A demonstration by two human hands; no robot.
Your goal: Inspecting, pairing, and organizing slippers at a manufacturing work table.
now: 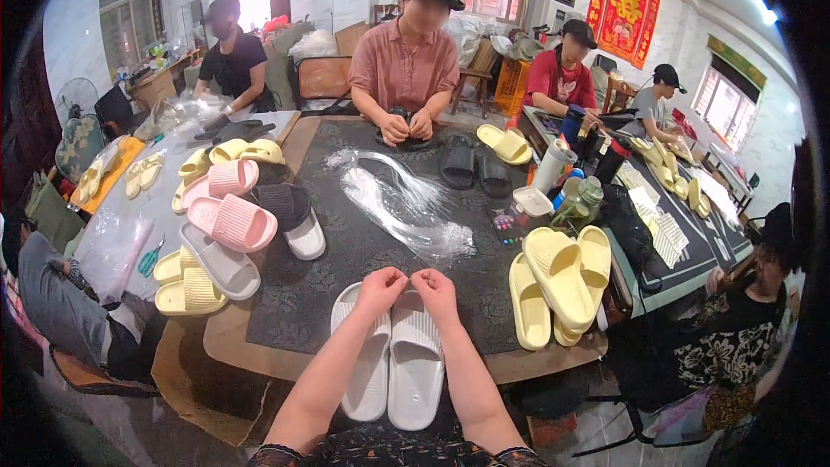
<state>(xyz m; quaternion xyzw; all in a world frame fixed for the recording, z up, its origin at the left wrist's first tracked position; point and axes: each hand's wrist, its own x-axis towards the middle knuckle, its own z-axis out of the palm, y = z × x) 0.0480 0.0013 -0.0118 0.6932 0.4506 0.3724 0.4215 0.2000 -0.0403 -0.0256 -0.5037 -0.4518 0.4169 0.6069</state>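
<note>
A pair of light grey slide sandals, the left slide and the right slide, lies side by side at the table's near edge, heels toward me. Over their toe ends, my left hand is closed in a pinch above the left slide's strap. My right hand pinches the same way over the right slide, its fingertips close to the left hand's. Anything between the fingers is too small or hidden to make out. Beyond my hands, a spread of thin clear strands lies on the dark table mat.
Pink slides, a grey slide and yellow slides line the left side. Stacked yellow slides stand at right, near a white dish and a green jar. Across, a co-worker handles something black; several others sit around.
</note>
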